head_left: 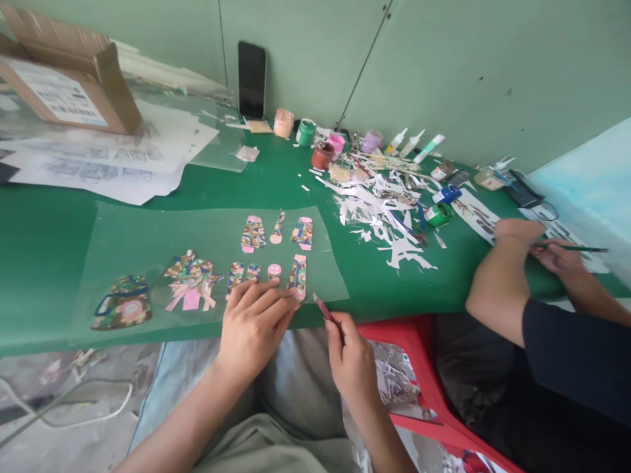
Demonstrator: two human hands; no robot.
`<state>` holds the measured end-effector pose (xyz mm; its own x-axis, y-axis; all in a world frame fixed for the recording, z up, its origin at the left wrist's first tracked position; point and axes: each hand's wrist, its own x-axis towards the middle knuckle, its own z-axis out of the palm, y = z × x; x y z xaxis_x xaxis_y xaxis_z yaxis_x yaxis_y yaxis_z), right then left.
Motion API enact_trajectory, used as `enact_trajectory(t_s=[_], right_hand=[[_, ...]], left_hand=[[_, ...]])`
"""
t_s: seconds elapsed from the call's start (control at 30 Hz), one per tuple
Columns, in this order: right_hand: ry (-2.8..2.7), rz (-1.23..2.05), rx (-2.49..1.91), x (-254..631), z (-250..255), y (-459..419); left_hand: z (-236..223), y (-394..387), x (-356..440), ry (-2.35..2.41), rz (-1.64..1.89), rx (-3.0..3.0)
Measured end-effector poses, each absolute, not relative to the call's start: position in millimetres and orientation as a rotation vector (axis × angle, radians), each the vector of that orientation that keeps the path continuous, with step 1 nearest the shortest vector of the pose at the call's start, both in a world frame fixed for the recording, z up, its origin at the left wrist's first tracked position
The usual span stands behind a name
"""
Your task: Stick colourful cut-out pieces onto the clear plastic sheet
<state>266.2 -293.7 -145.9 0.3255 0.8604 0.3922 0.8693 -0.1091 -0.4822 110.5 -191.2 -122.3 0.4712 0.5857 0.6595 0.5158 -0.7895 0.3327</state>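
My left hand (254, 322) lies with its fingers stretched over the lower row of small camouflage-and-pink cut pieces, partly covering them. Its fingertips are at the lower end of a tall camouflage piece (298, 272). In my right hand (353, 358) is a slim craft knife (323, 309) with a dark pink handle, its metal tip pointing left, close to that piece. The pieces rest on a clear plastic sheet (133, 240). Toward the left of the sheet are a heap of camouflage and pink scraps (193, 279) and a larger camouflage piece (125, 303).
White paper scraps (374, 203) are heaped at centre right, beside paint jars (323, 156) and glue bottles. A phone (252, 79) leans on the wall. Printed papers (162, 151) and a cardboard box (73, 79) stand left. A co-worker's arm (500, 282) reaches in at right, above a red stool (419, 368).
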Motion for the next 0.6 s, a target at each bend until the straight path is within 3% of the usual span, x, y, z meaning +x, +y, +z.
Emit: enact_trajectory(t_s=[0.2,0.6], right_hand=[[-1.649,0.04,-1.868,278,-138,-294],[-1.563,0.5,-1.807,279,-131,-293]], left_hand=[[-123,-186,100,0.861,1.22,2.589],[-122,-186,97,0.899,1.207,2.549]])
